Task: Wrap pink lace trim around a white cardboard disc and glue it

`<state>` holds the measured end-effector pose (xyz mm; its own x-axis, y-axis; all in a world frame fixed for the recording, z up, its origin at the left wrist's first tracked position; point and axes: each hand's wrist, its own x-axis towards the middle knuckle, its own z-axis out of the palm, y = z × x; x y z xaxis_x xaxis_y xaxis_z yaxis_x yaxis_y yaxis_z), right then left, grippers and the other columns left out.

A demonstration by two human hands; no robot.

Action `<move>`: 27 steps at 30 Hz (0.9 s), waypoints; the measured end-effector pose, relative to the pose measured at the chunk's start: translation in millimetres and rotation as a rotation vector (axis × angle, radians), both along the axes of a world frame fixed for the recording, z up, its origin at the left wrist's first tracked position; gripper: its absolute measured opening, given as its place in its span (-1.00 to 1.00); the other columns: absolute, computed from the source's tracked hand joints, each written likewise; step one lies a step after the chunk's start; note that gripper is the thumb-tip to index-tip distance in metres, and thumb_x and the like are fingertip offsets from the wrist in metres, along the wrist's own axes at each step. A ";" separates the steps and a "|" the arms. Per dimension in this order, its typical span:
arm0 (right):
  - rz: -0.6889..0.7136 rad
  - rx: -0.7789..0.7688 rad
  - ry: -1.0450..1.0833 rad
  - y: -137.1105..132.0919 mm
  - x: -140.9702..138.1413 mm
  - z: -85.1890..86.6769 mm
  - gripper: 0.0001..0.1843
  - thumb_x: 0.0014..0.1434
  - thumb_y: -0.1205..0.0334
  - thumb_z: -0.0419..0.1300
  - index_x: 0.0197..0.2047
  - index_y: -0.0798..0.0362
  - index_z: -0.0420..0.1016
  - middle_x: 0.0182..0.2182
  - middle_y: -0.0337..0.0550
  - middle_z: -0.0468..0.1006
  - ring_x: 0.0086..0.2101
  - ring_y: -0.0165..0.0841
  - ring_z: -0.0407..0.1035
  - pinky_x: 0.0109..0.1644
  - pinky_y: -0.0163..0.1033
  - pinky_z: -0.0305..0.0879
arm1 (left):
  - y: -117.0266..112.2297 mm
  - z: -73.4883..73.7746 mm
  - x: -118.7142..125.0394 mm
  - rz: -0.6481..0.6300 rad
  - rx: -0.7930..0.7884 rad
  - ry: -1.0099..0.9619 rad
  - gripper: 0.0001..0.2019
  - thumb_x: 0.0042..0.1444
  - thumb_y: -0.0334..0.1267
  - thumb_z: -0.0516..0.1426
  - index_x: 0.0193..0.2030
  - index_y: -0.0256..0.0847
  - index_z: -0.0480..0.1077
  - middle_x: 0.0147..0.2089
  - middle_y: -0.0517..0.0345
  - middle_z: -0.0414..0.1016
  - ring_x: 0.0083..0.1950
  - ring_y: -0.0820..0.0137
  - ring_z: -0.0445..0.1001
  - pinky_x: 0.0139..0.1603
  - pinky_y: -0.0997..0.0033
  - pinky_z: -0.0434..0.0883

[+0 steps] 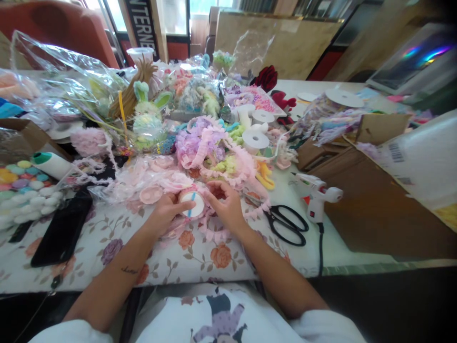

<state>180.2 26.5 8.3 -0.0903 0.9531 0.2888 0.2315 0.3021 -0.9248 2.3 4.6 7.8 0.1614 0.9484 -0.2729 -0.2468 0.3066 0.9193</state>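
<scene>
Nearest stuff first: the desk (342,248) edge runs right by the person's lap, with a bare strip of floral cloth (162,276) between the forearms, so the wrists have some room on the near side.

Both hands meet mid-desk. The left hand (166,212) pinches a white disc (198,207) with a blue stripe, thumb flat across its face, I'd guess to keep that side steady and facing up. The right hand (226,205) is at the disc's right rim, fingers curled, and looks to be pinching pink ruffled trim (216,235) there, probably to control the edge; the exact contact is hard to make out. More trim loops beside the wrist, which could snag.

The phone (62,233) lies off to the left. On the right, black-handled scissors (272,217) have their loops angled toward the person, handy for a grab imo, and the glue gun (316,205) stands just past them with its cord dropping over the front edge.

Beyond that, room runs out: a cardboard box (378,205) walls off the right, and plastic-wrapped bits, a white spool (246,139) and a dark red rose (264,77) crowd the far side.
</scene>
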 end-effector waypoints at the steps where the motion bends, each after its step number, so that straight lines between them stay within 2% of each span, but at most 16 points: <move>1: 0.043 -0.017 -0.009 2.0 2.0 0.7 -0.78 0.10 0.11 0.25 -0.27 0.10 0.51 -0.44 -0.19 0.51 -0.46 -0.40 0.35 -0.35 -0.30 0.31 | -0.3 0.0 0.1 -0.006 -0.004 0.007 -0.64 -0.19 -0.22 0.40 -0.23 -0.35 0.57 -0.27 0.00 0.64 -0.33 0.35 0.57 -0.28 0.48 0.50; 4: 0.128 -0.064 -0.022 6.5 6.6 2.2 -0.78 0.09 0.10 0.25 -0.40 0.10 0.49 -0.51 -0.22 0.50 -0.51 -0.43 0.31 -0.43 -0.33 0.25 | -1.2 0.7 0.4 -0.013 -0.010 0.025 -0.64 -0.20 -0.22 0.40 -0.24 -0.36 0.58 -0.27 -0.01 0.64 -0.34 0.32 0.58 -0.28 0.45 0.51; 9: 0.119 -0.088 0.011 8.1 6.6 2.8 -0.78 0.04 0.13 0.28 -0.49 0.09 0.43 -0.58 -0.27 0.44 -0.57 -0.47 0.25 -0.50 -0.37 0.19 | -1.3 0.9 0.6 -0.027 -0.009 0.029 -0.62 -0.22 -0.22 0.40 -0.22 -0.35 0.57 -0.28 -0.01 0.64 -0.32 0.30 0.58 -0.29 0.45 0.50; 17: 0.062 -0.096 0.015 5.6 0.8 -4.6 -0.78 0.05 0.13 0.28 -0.49 0.08 0.43 -0.58 -0.26 0.42 -0.56 -0.46 0.23 -0.50 -0.36 0.16 | -0.6 -2.0 -0.4 -0.027 -0.011 0.044 -0.64 -0.21 -0.22 0.40 -0.25 -0.36 0.58 -0.29 -0.01 0.63 -0.32 0.32 0.57 -0.26 0.46 0.49; 23: 0.064 -0.107 0.086 6.3 3.7 0.6 -0.78 0.04 0.09 0.27 -0.37 0.09 0.48 -0.50 -0.21 0.50 -0.51 -0.42 0.32 -0.43 -0.33 0.27 | -0.6 1.7 0.9 -0.020 0.005 0.023 -0.64 -0.20 -0.22 0.39 -0.23 -0.37 0.57 -0.32 -0.01 0.63 -0.33 0.30 0.58 -0.28 0.44 0.50; 27: 0.064 -0.102 0.075 6.9 4.6 0.3 -0.79 0.02 0.12 0.28 -0.45 0.08 0.43 -0.55 -0.25 0.44 -0.55 -0.46 0.27 -0.48 -0.35 0.22 | -0.5 0.8 1.1 -0.003 0.002 -0.003 -0.65 -0.19 -0.22 0.39 -0.23 -0.34 0.57 -0.33 0.03 0.63 -0.34 0.33 0.57 -0.29 0.46 0.51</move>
